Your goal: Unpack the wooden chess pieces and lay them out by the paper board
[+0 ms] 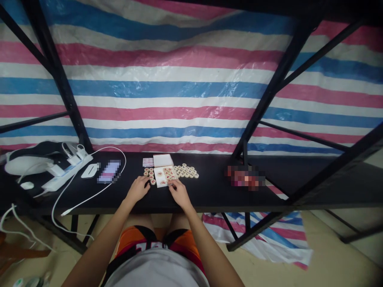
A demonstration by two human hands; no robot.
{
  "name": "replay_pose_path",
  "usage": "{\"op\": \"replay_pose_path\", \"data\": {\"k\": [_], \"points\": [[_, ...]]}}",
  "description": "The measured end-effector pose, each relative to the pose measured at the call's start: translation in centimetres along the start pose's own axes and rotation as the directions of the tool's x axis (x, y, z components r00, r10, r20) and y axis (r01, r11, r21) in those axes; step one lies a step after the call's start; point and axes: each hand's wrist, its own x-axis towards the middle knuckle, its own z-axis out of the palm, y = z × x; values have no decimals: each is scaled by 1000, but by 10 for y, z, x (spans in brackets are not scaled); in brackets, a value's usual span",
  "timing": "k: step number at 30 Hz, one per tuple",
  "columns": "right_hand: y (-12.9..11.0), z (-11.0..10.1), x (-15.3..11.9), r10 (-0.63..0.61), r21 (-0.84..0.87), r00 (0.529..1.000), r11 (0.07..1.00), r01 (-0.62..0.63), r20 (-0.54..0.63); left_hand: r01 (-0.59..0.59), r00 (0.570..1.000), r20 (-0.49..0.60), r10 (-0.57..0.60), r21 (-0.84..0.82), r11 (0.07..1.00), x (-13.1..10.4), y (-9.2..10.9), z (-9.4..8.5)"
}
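Note:
Round xiangqi pieces with red characters lie inside an open white box (161, 183), whose lid (163, 160) is folded back. My left hand (139, 189) rests on the table just left of the box, fingers loosely stretched and the tips at a small group of loose xiangqi pieces (146, 173). Over the box's near right corner reaches my right hand (179, 192), fingers extended and touching the box or the pieces there; its fingertips are partly hidden. More pale xiangqi pieces (187, 171) are grouped flat to the right of the box.
A pink printed card (147, 162) lies beside the lid. Leftward on the black table (209, 195) are a blurred phone (109, 172), a white device (89, 170), a power strip (67, 172) and a loose white cable (86, 199). A blurred red item (245, 178) lies right, near black frame posts.

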Motion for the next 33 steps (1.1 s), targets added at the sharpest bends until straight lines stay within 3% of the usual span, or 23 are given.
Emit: {"op": "replay_pose_path", "data": {"k": [19, 24, 30, 33], "points": [[2, 0, 0, -8, -10, 1000, 1000, 8, -4, 50, 997, 69, -43, -104, 993, 1, -2, 0], [3, 1, -1, -11, -23, 1000, 1000, 10, -1, -1, 999, 35, 3, -41, 999, 0, -2, 3], [-1, 5, -4, -71, -154, 997, 985, 75, 29, -10, 1000, 24, 10, -11, 1000, -2, -1, 1], [-3, 6, -5, -97, -162, 994, 981, 105, 58, -15, 999, -38, 15, -14, 1000, -3, 4, -4]]}}
